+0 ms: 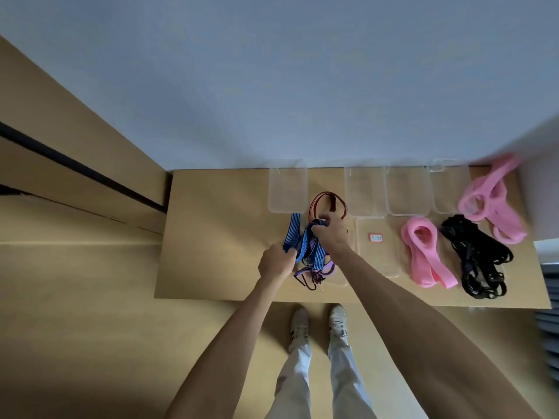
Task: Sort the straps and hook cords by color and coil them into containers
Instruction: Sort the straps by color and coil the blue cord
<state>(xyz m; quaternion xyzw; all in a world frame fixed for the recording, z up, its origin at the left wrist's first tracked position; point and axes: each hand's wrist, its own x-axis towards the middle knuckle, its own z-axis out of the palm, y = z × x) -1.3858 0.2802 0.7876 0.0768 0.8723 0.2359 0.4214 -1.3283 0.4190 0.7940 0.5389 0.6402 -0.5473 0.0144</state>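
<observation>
Left hand grabs blue strap at its 7 o'clock end. Right hand pinches same strap at 1 o'clock. Strap hangs over table, near clear box at 11 o'clock. Pink straps, black cords lie at 3 o'clock.

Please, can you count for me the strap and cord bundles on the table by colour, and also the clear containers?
Blue strap, held by left hand and right hand: 1
Red cords: 1
Dark purple hook cord: 1
Pink strap bundles: 2
Black cord pile: 1
Upright clear containers: 4
Total: 10
</observation>
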